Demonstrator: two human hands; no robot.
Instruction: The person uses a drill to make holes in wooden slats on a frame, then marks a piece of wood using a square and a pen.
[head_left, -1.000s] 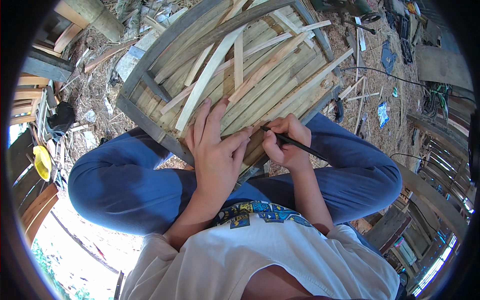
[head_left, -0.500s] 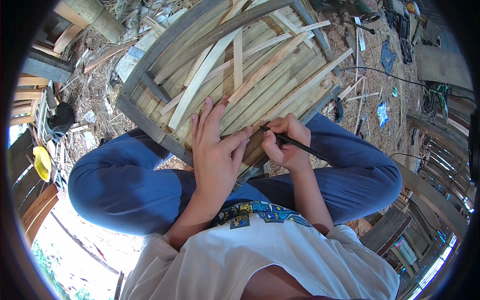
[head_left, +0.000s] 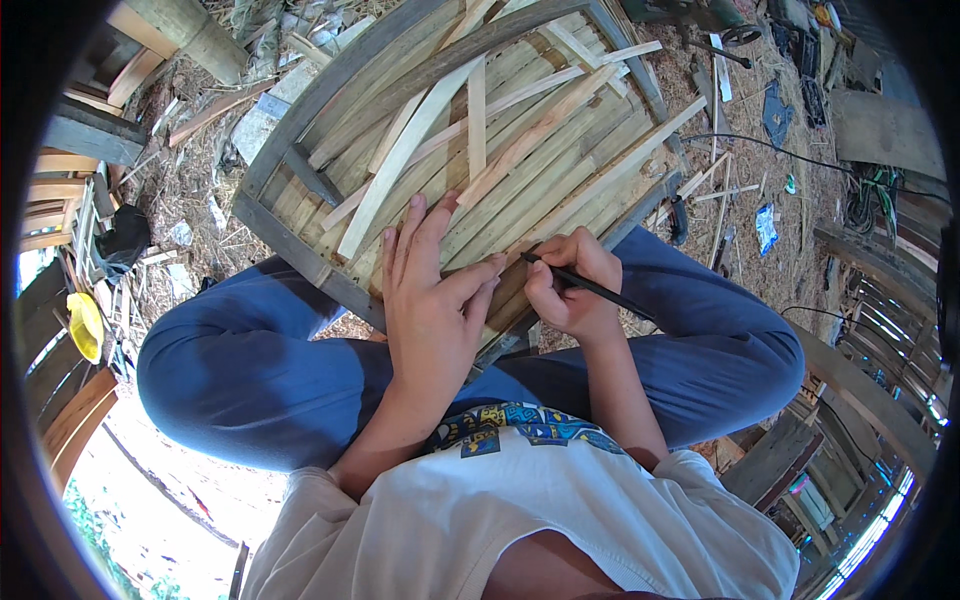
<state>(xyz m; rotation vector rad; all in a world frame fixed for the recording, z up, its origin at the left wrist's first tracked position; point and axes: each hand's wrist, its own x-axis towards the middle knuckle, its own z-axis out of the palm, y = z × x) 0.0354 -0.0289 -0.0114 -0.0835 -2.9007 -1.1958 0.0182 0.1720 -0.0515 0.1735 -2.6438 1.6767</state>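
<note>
My left hand (head_left: 432,300) lies flat with its fingers stretched out over a slatted wooden panel in a frame (head_left: 570,185). Its thumb and forefinger point toward my right hand, beside a pale wood strip (head_left: 620,178) that runs up to the right. In my right hand (head_left: 578,285) is a slim black pen-like tool (head_left: 610,294), pinched between thumb and fingers. The tool's tip meets the wood near the strip's lower end, close to my left fingertips. Its exact kind cannot be made out.
Several loose strips, among them a pale curved one (head_left: 408,158) and a reddish one (head_left: 535,135), lie across the panel. My crossed legs (head_left: 265,375) are under its near edge. Wood scraps, a black cable (head_left: 770,150) and a blue packet (head_left: 766,229) litter the straw-strewn ground.
</note>
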